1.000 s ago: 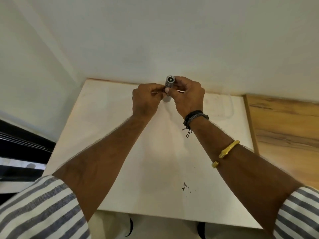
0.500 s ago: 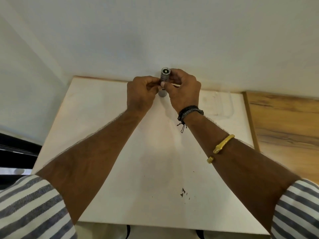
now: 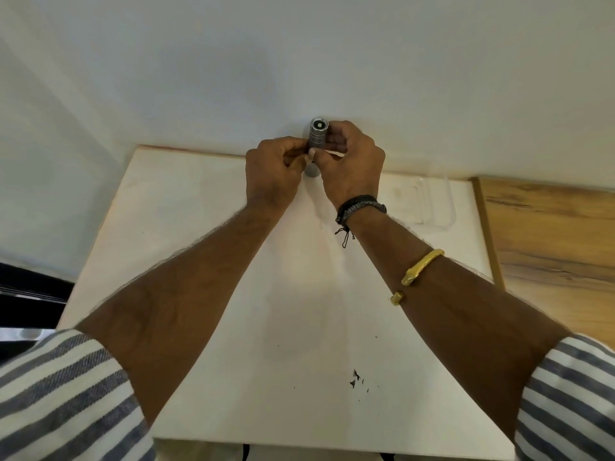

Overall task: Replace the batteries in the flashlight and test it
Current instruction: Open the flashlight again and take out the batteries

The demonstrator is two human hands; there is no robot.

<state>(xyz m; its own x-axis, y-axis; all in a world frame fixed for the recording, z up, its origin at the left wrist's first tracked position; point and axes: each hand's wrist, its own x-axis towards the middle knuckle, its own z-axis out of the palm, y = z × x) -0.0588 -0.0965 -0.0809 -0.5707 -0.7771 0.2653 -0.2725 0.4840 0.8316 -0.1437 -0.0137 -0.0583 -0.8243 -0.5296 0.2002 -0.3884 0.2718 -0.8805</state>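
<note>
A small grey metal flashlight (image 3: 317, 136) stands upright between both hands, over the far edge of the white table (image 3: 206, 261). Its ribbed head points up and shows a round lens. My left hand (image 3: 274, 176) pinches its body from the left. From the right, my right hand (image 3: 351, 164) wraps its fingers around the head and body. The lower end of the flashlight pokes out below the fingers. No batteries are visible.
A clear plastic tray (image 3: 432, 201) lies on the table to the right of my hands. A wooden surface (image 3: 549, 234) adjoins the table on the right. A white wall (image 3: 299, 61) rises just behind. Small dark specks (image 3: 355, 379) mark the near part of the table.
Both hands with the flashlight have drifted slightly up and left in the view, toward the wall. The grip on the flashlight looks unchanged.
</note>
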